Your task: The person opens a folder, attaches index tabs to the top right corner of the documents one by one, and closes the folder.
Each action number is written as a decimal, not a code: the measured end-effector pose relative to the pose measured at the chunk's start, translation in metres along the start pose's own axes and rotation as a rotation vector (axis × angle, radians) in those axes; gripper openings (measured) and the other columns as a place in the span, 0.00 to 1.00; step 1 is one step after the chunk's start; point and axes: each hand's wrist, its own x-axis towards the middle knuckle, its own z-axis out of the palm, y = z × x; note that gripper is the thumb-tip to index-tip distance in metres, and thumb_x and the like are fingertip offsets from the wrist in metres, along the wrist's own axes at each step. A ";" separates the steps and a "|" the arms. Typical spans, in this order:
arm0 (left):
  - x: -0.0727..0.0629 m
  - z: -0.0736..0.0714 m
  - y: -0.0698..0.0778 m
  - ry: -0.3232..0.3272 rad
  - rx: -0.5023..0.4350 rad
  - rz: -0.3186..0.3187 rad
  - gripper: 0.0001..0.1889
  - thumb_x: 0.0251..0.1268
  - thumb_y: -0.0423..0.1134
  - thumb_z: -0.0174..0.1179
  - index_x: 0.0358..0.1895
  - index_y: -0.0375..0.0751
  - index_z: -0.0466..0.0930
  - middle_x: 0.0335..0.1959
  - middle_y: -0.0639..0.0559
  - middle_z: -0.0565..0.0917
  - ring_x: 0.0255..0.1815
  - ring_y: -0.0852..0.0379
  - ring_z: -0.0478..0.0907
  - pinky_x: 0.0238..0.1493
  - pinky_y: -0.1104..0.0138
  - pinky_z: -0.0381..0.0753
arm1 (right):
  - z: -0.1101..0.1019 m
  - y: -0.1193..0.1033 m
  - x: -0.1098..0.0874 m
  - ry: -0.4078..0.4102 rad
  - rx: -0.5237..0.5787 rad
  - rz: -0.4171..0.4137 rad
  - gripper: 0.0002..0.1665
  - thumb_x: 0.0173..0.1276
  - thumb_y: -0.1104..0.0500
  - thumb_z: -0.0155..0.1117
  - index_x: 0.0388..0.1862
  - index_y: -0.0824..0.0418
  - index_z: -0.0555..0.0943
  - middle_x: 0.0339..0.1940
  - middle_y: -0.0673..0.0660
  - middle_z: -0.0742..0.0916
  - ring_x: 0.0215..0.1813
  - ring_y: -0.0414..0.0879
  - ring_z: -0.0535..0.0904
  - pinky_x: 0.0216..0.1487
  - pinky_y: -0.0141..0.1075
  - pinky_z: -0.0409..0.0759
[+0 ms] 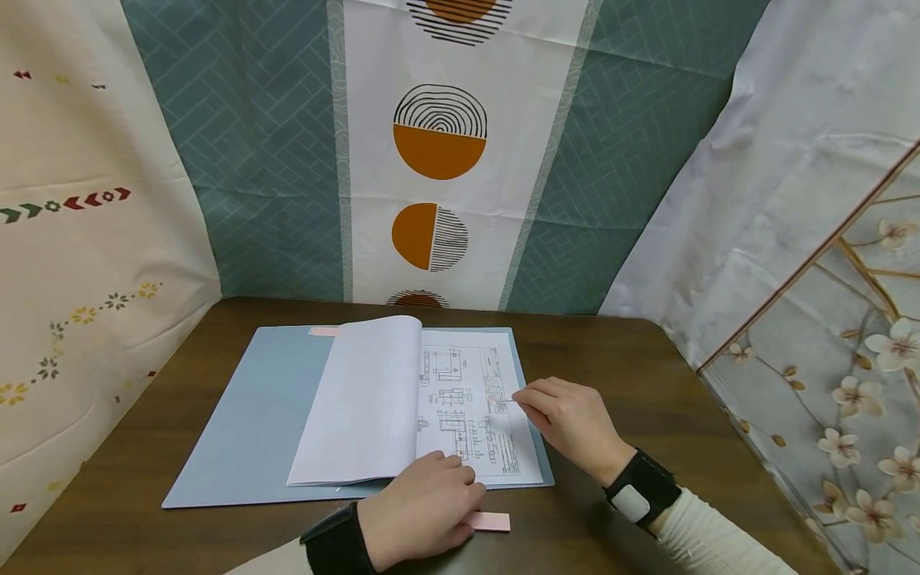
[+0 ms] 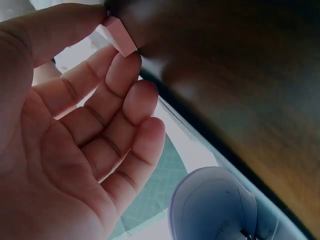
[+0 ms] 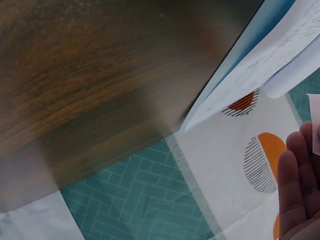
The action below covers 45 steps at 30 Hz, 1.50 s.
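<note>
A blue folder [image 1: 237, 431] lies open on the table, with white sheets inside. Its left-hand leaf [image 1: 366, 391] is blank and curls up at the fold; the right-hand sheet [image 1: 503, 359] carries technical drawings. In front of the folder, my left hand [image 1: 424, 511] holds a small pink sticky note pad [image 1: 491, 521] between thumb and fingers, pressed near the tabletop. Over the sheet's right edge, my right hand [image 1: 575, 419] pinches a thin pink sticky note [image 3: 315, 107], seen nearly edge-on from the head.
A pink tab [image 1: 323, 331] sticks out at the folder's top edge. The brown wooden table [image 1: 604, 359] is bordered by hanging patterned cloths, one teal and white [image 1: 273, 160] at the back, others at left and right. Both wrists wear black straps.
</note>
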 end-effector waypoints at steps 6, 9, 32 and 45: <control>-0.003 -0.005 -0.003 0.042 -0.055 -0.034 0.09 0.71 0.56 0.76 0.39 0.59 0.89 0.28 0.68 0.77 0.32 0.66 0.71 0.39 0.70 0.71 | 0.001 0.003 0.001 -0.011 0.003 0.009 0.23 0.54 0.65 0.93 0.49 0.55 0.94 0.43 0.49 0.94 0.42 0.43 0.89 0.44 0.40 0.91; -0.003 -0.012 -0.009 0.103 -0.048 -0.072 0.08 0.73 0.53 0.75 0.40 0.56 0.90 0.32 0.65 0.81 0.33 0.64 0.74 0.38 0.70 0.74 | 0.000 0.005 0.002 -0.019 0.001 0.009 0.22 0.55 0.64 0.92 0.49 0.55 0.94 0.44 0.50 0.94 0.42 0.43 0.89 0.44 0.40 0.91; 0.013 0.003 -0.046 0.118 0.166 -0.377 0.15 0.74 0.44 0.73 0.54 0.36 0.92 0.50 0.45 0.92 0.54 0.45 0.88 0.59 0.50 0.83 | 0.013 0.024 0.002 -0.052 -0.045 0.074 0.20 0.56 0.65 0.91 0.48 0.56 0.94 0.42 0.51 0.94 0.40 0.45 0.89 0.44 0.41 0.91; 0.020 0.004 -0.045 0.067 0.190 -0.387 0.19 0.72 0.49 0.74 0.55 0.37 0.91 0.51 0.44 0.90 0.51 0.44 0.87 0.60 0.47 0.82 | 0.024 0.048 0.011 -0.061 -0.103 0.148 0.15 0.63 0.67 0.85 0.46 0.57 0.90 0.39 0.52 0.93 0.35 0.47 0.88 0.39 0.42 0.89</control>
